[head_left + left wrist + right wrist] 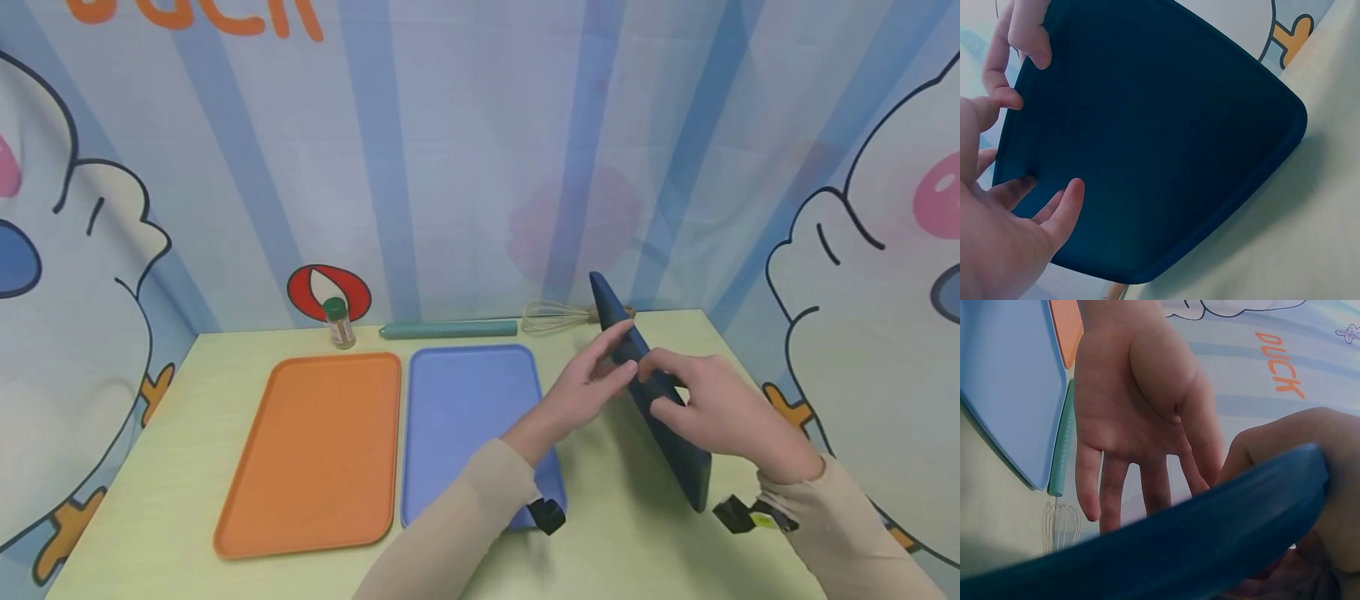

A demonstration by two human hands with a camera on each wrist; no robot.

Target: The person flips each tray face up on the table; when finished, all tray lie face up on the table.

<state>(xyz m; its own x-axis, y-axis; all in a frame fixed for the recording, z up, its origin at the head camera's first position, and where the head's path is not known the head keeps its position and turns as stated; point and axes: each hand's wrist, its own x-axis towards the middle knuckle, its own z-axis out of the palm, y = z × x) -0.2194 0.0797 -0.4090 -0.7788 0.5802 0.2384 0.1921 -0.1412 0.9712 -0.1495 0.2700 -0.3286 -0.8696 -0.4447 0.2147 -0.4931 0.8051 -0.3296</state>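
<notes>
A dark blue tray stands tilted on edge at the right of the table; whether its lower edge touches the tabletop cannot be told. My right hand grips its upper edge, thumb and fingers over the rim. On the tray's other side my left hand has spread, mostly straight fingers against or close to the broad face. Left of them, a light blue tray lies flat, partly covered by my left forearm.
An orange tray lies flat at the left. Along the back are a green-capped spice jar, a teal rolling pin and a whisk, its handle partly behind the dark tray. A printed curtain borders the table.
</notes>
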